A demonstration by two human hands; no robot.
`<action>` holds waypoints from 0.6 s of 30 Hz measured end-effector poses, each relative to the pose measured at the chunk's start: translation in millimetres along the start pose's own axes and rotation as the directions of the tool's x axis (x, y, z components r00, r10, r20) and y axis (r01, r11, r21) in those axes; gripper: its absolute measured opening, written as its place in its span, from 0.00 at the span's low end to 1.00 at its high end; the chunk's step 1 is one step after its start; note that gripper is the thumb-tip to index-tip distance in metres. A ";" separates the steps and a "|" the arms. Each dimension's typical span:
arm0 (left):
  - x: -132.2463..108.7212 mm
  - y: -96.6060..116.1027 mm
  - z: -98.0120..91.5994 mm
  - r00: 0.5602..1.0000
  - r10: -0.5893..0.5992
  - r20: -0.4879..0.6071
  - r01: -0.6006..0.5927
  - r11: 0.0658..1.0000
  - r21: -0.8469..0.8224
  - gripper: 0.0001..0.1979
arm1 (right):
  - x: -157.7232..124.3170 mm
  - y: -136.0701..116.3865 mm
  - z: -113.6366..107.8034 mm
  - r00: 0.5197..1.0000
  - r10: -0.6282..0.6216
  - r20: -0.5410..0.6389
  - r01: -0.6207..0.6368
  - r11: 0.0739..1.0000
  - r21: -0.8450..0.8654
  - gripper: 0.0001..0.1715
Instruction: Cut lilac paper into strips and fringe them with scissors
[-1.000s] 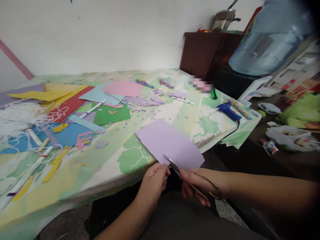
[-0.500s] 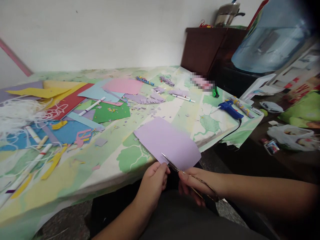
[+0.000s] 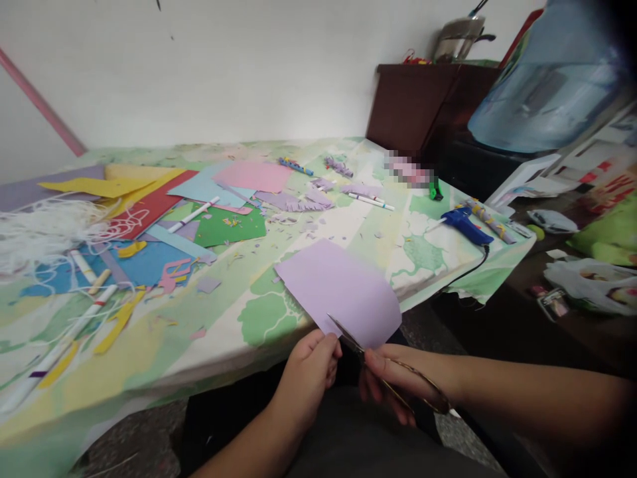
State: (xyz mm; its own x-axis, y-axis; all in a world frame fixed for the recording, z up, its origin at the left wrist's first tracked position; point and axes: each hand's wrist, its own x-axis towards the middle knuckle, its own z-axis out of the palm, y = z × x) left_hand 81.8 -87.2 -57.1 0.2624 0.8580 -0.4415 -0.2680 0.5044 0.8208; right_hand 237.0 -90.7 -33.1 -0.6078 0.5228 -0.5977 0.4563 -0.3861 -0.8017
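A sheet of lilac paper (image 3: 343, 285) lies partly on the table, its near end bending up over the front edge. My left hand (image 3: 311, 365) pinches the sheet's near left corner between thumb and fingers. In my right hand (image 3: 393, 378) is a pair of scissors (image 3: 348, 337) with gold-coloured handles, the fingers through the loops. The blades reach across the near part of the paper, tips pointing up and left, close to my left thumb. The lower blade is hidden by the sheet.
Coloured paper sheets (image 3: 233, 226), white string (image 3: 64, 226) and several markers (image 3: 92, 312) cover the table's left side. A blue glue gun (image 3: 468, 226) rests at the right edge, its cord hanging down. A water bottle (image 3: 537, 86) stands beyond. Paper scraps are scattered mid-table.
The whole view has shifted slightly, so everything sits a little lower and to the right. My hands keep the same grips, and the scissor blades look slightly wider apart.
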 end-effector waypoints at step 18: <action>2.2 0.3 -0.7 0.999 -0.027 -0.019 0.027 0.999 -0.022 0.11 | 6.4 7.6 5.3 0.994 0.104 -0.035 -0.097 0.982 0.165 0.36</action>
State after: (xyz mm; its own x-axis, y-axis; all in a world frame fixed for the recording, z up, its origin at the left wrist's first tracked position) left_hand 81.7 -85.1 -58.0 0.2524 0.8456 -0.4703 -0.2808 0.5292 0.8007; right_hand 233.1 -94.3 -43.0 -0.5340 0.5060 -0.6774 0.3995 -0.5551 -0.7296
